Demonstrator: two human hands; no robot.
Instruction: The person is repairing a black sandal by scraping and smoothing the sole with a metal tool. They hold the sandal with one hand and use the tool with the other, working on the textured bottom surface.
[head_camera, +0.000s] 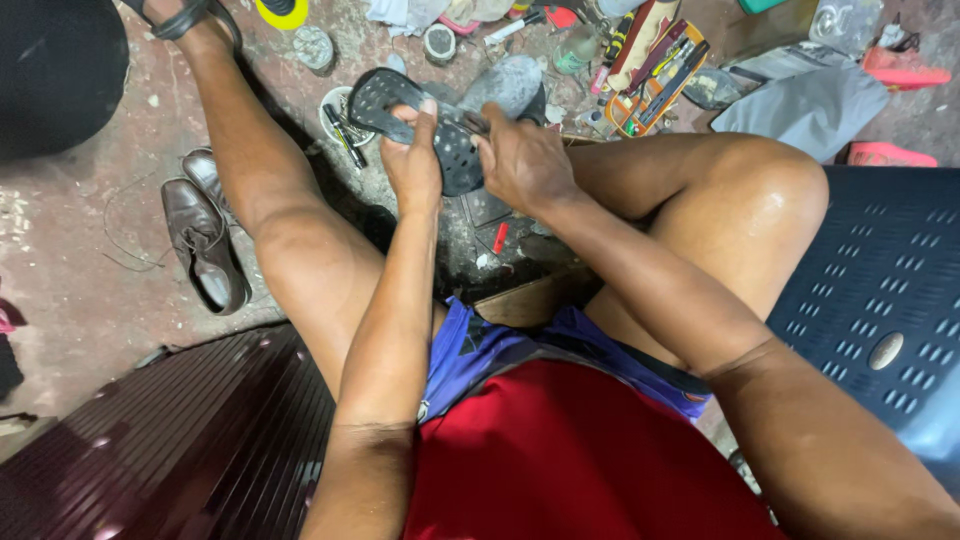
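My left hand (414, 158) grips a dark rubber shoe sole (392, 97) with a dotted tread, held up between my knees with the tread facing me. The thumb lies across the sole. My right hand (524, 160) is closed against the sole's right edge, its fingers curled around a small tool (476, 122) that I cannot make out. Both forearms reach forward from my lap over a red shirt and blue shorts.
A pair of brown leather shoes (203, 237) lies on the floor at left. An orange tray of tools (652, 78) and scattered bottles and cans sit ahead. A dark blue plastic stool (885, 300) is at right, a maroon ribbed case (190, 440) at lower left.
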